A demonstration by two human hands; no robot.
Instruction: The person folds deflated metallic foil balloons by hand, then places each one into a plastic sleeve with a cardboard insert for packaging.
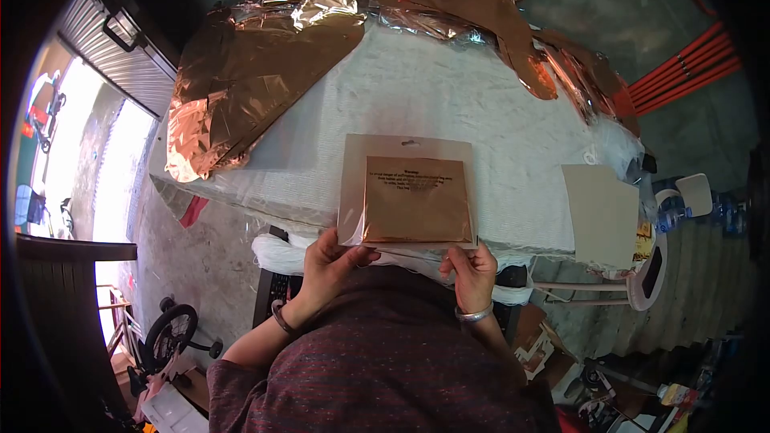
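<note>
A clear plastic hang-hole bag [353, 184] with printed warning text lies in front of me, and a folded copper-coloured foil sheet [417, 212] shows inside it. My left hand [330, 263] is closed on the bag's near left corner, thumb and fingers pinching the edge. At the near right corner, my right hand [472, 274] pinches the same bottom edge. The bag is held over the near side of a white-covered table [449, 80].
Shiny copper-coloured foil packs [273, 64] are heaped along the table's left and far sides. A beige card [601, 212] rests at the right edge. Orange-red poles [690, 68] stand beyond. Water bottles [726, 216] and a small wheel [171, 337] are on the floor.
</note>
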